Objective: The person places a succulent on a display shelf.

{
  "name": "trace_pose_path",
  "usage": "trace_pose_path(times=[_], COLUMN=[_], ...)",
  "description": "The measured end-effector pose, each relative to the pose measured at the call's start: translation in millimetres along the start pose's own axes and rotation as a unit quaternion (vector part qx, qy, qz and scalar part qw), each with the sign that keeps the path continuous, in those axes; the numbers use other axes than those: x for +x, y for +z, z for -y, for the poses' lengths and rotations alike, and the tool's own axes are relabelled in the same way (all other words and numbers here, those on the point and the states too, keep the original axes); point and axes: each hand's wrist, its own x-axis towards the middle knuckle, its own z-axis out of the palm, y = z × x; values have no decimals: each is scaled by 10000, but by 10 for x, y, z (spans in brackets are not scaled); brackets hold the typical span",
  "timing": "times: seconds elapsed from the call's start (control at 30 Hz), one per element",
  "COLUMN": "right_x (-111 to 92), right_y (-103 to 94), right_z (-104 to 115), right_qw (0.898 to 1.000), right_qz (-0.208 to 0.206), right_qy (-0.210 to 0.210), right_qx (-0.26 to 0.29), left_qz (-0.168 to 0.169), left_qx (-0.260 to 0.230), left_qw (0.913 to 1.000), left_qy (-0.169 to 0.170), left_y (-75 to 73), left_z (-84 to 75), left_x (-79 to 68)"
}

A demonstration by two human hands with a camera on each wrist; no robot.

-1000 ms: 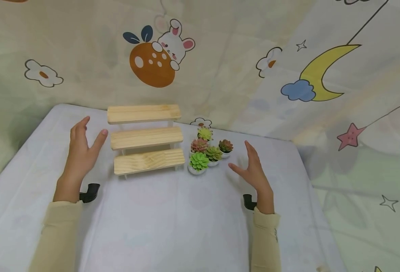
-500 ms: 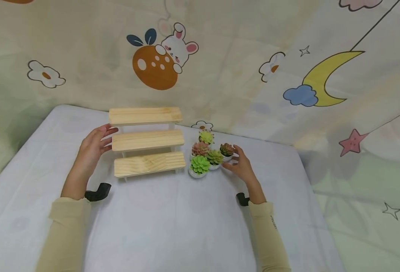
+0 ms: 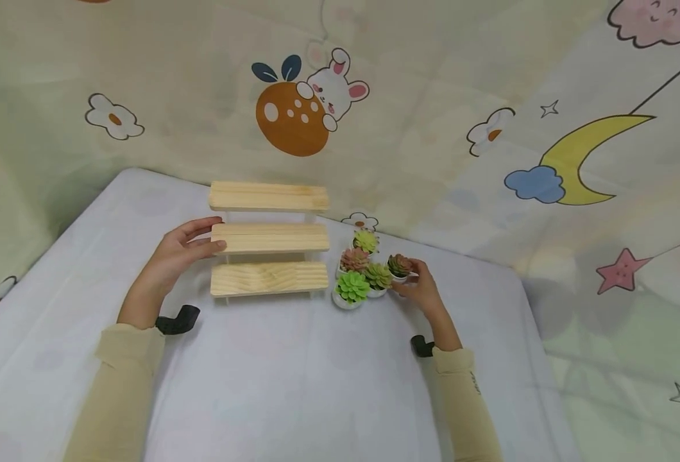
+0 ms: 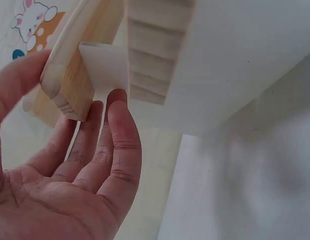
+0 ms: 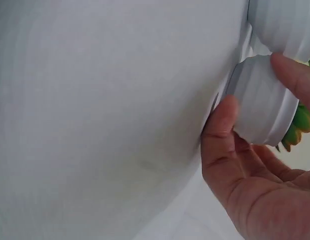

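A three-tier wooden display stand [image 3: 276, 237] with pale supports stands at the back of the table. My left hand [image 3: 172, 256] holds the left end of its middle board, thumb on top; in the left wrist view the other fingers [image 4: 122, 125] reach underneath. To the stand's right, my right hand [image 3: 425, 292] grips the white pot [image 5: 260, 100] of a reddish-brown artificial succulent [image 3: 399, 264], thumb on one side and fingers on the other. Close by are a bright green succulent [image 3: 352, 287], an olive one [image 3: 378, 276], a pinkish one [image 3: 355, 259] and a yellow-green one [image 3: 365, 240].
A white cloth covers the table [image 3: 294, 378]. Right behind the stand hangs a printed fabric backdrop [image 3: 409, 160], which also runs along the right side. A black wrist mount [image 3: 178, 319] juts out below the left hand, another [image 3: 422, 346] below the right.
Both hands have moved inward from beside the things. My left hand has taken hold of the middle board's end, and my right hand has closed around the reddish-brown succulent's pot. The head view has shifted.
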Motion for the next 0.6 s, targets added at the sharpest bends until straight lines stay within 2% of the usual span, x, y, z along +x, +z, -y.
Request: trace_pose_path(times=[0.1, 0.3, 0.6], right_x=[12, 99, 0], right_y=[-9, -5, 21], right_z=[-14, 10, -61], right_qw=[9997, 10000, 9996], right_qz=[82, 47, -139], right_qy=[69, 7, 240], right_qx=[199, 7, 113], left_qz=[43, 18, -68], left_qx=[273, 625, 513], left_qw=[9996, 9976, 9981], left_qy=[-86, -285, -335], left_y=[-13, -65, -80], left_z=[5, -35, 4], left_x=[-3, -20, -47])
